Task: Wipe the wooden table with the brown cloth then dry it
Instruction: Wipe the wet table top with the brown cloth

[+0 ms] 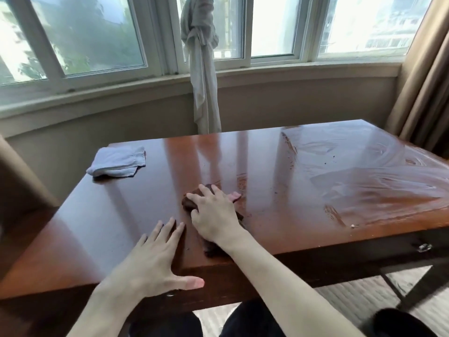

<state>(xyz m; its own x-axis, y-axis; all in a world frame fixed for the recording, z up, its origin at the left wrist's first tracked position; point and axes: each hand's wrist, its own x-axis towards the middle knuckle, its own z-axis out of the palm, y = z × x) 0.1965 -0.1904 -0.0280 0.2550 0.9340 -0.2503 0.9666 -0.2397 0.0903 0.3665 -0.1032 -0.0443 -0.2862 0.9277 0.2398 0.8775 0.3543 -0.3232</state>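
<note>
The wooden table (pixel 279 166) fills the middle of the view, and its right half carries streaky wet smears. My right hand (pixel 216 212) presses flat on the brown cloth (pixel 188 203) near the table's centre front, fingers spread over it; most of the cloth is hidden under the hand and wrist. My left hand (pixel 155 261) rests flat on the table's front edge just left of it, fingers straight, thumb over the edge, holding nothing. A folded pale grey cloth (pixel 117 161) lies at the table's back left corner.
Behind the table are a curved window wall and sill, with a knotted white curtain (pixel 201 69) hanging at centre. Brown drapes (pixel 425 93) hang at the far right. A chair back (pixel 14 186) stands at the left. Small crumbs dot the right side of the table.
</note>
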